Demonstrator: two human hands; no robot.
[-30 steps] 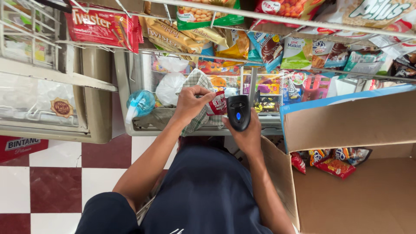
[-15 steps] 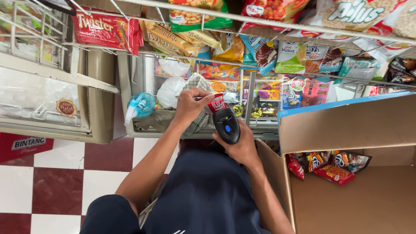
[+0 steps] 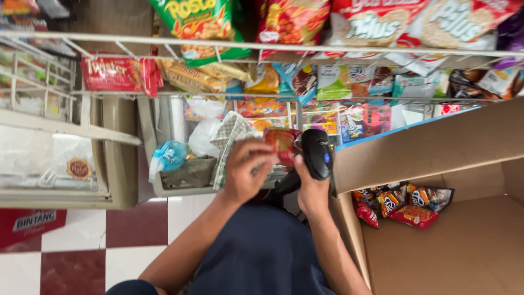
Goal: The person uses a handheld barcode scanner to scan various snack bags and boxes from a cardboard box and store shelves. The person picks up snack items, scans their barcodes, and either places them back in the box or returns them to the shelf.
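Head view: left hand has its grip closed on a small red foil snack packet, fingers pinching the packet's edge. Right hand has its grip wrapped round a black handheld barcode scanner, held just beside the packet. Both sit in front of the white wire snack rack. An open brown cardboard box to the right holds several snack packets.
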